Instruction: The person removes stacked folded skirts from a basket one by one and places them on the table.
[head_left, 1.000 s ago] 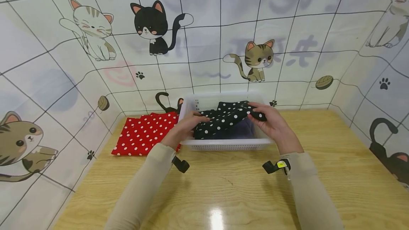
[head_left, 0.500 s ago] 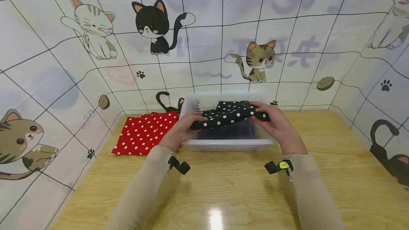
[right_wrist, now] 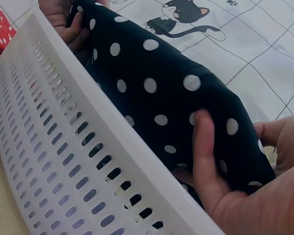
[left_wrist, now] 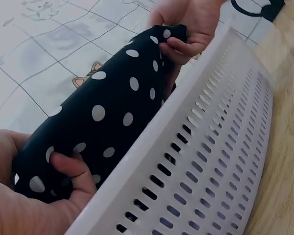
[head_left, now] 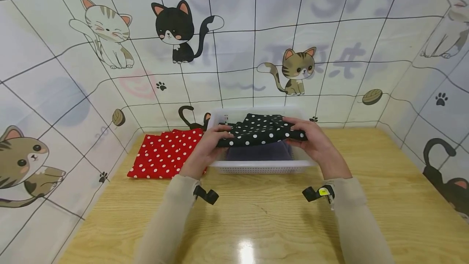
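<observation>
as far as can be judged from the centre of the frame, is partway through the work with the black cloth (head_left: 258, 135), raised at the mouth of the white basket (head_left: 261, 170). pinches one end in the left grip (head_left: 210, 144) and the other in the right grip (head_left: 311, 137), with digits pressed on both faces of the fabric. has yet to let go; whether going in or coming out, impossible to say. has the red cloth (head_left: 166, 154) laid out on the counter (head_left: 256, 215) at the left of the frame, just beside the basket, and the blue-grey cloth (head_left: 258, 152) inside the basket, below the black one, apparently left to handle.

shows soft, pliant-looking black fabric with round white dots, folded in layers, with a rounded near edge and a stepped back edge. repeats the dots on red, spread flat in a rough four-sided shape with a slightly rippled top. looks plain and matt in blue-grey. contrasts with stiff, smooth white plastic, pierced by rows of rounded slots beneath a flat rim. ends in pale, glossy wood grain across the lower frame.
</observation>
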{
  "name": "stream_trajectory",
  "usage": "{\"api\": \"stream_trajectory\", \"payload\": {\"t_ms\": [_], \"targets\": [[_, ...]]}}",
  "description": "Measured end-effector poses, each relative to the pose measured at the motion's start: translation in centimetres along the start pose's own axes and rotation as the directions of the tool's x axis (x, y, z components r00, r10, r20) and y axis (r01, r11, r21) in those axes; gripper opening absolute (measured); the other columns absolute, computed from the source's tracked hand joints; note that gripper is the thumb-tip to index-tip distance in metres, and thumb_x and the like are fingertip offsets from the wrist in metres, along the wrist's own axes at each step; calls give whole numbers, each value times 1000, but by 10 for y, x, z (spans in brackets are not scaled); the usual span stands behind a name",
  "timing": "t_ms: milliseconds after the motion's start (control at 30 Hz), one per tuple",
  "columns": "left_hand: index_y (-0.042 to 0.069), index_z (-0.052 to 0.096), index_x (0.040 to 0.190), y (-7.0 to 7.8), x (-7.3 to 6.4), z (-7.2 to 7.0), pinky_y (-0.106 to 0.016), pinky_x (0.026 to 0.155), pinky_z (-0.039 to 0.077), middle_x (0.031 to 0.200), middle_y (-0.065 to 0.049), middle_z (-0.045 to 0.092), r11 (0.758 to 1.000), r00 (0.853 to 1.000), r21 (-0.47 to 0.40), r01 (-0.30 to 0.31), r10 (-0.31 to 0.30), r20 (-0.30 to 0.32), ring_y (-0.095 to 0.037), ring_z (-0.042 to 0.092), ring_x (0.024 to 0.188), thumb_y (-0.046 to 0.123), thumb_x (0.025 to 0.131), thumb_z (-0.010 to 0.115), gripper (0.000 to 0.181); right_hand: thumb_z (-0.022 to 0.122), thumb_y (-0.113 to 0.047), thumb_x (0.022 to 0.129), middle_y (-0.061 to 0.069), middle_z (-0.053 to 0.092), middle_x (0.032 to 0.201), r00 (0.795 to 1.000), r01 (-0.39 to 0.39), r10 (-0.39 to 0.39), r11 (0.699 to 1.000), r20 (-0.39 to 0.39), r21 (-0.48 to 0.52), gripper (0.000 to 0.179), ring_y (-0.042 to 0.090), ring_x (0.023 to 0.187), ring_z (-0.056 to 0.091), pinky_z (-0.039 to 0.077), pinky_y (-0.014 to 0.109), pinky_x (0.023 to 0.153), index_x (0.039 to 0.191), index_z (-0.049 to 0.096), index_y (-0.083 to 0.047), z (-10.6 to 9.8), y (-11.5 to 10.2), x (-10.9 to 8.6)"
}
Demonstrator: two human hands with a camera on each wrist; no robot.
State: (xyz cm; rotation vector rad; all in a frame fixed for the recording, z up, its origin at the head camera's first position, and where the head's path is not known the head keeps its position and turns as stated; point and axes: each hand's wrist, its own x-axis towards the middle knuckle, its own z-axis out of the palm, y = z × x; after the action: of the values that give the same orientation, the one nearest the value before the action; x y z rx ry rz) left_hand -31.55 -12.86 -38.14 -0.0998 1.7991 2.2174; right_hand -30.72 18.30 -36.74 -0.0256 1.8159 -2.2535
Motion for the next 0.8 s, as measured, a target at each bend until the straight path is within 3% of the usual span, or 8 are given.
{"api": "stream_trajectory", "payload": {"t_ms": [133, 267, 467, 667, 800], "targets": [[5, 55, 146, 0, -10, -3, -27, 94, 59, 150, -7, 41, 999, 998, 1, -39, 39, 42, -21, 61, 113, 1, 99, 59, 48, 43, -1, 98, 18, 27, 166, 1000, 9, -9, 999, 12, -40, 62, 10, 108, 61, 60, 22, 84, 159, 36, -4, 4, -1, -2], [10, 53, 151, 4, -19, -7, -27, 90, 61, 149, -9, 47, 995, 994, -7, -95, 95, 58, -18, 65, 109, 0, 97, 59, 54, 40, 5, 96, 18, 29, 167, 996, 50, -46, 997, 73, -62, 63, 3, 107, 65, 58, 17, 82, 159, 36, -2, 7, -3, -6], [16, 55, 150, 14, -28, -10, -28, 87, 62, 145, -12, 54, 975, 974, 19, -219, 218, 63, -15, 70, 105, -2, 94, 60, 59, 40, 4, 97, 13, 22, 172, 984, 120, -100, 983, 146, -135, 62, 2, 101, 68, 60, 21, 77, 157, 42, -6, 11, -11, -11], [22, 51, 153, 12, -27, -11, -28, 90, 61, 147, -9, 53, 974, 974, 61, -217, 212, 79, -16, 67, 113, 0, 96, 63, 62, 40, 4, 95, 19, 29, 167, 989, 115, -95, 975, 111, -192, 67, 4, 90, 69, 61, 25, 74, 161, 35, -9, 9, -16, -16], [25, 46, 157, 9, -28, -10, -25, 91, 60, 150, -9, 50, 973, 976, 99, -211, 204, 70, -19, 64, 120, 3, 97, 64, 66, 42, 3, 93, 17, 36, 158, 993, 102, -89, 974, 75, -203, 74, 5, 94, 68, 62, 24, 74, 164, 30, -15, 7, -18, -19]]}}
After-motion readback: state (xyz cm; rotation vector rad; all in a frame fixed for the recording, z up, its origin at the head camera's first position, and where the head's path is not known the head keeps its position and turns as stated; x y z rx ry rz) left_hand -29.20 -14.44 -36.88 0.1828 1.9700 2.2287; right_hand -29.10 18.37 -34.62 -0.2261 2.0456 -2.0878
